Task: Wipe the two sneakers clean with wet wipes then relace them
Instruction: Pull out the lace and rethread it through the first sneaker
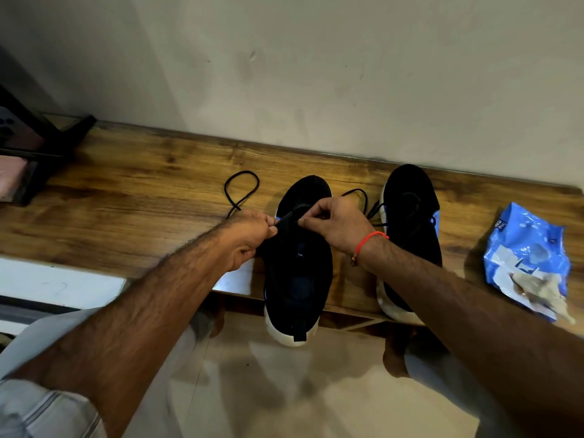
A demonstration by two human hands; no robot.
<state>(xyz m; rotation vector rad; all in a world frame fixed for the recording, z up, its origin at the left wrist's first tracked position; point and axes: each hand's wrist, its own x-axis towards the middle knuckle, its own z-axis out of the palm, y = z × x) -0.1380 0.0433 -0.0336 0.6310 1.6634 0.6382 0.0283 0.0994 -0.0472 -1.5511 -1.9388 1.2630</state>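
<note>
So used wipes (537,287) are piled on the blue wipes pack (526,248) right of the laced sneaker (410,229); a black lace (241,191) is pinched by the left hand (249,237) and right hand (335,224) over the near sneaker (298,270).

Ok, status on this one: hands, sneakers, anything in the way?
Left hand and right hand both pinching black lace at near sneaker. Second sneaker waiting alongside. Wipes pack off right, nothing blocking.

Right sneaker (410,216) heel behind forearm; lace tip perhaps in fingertips.

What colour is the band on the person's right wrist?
Red-orange, a thin wrist band; the head view shows it plainly.
</note>
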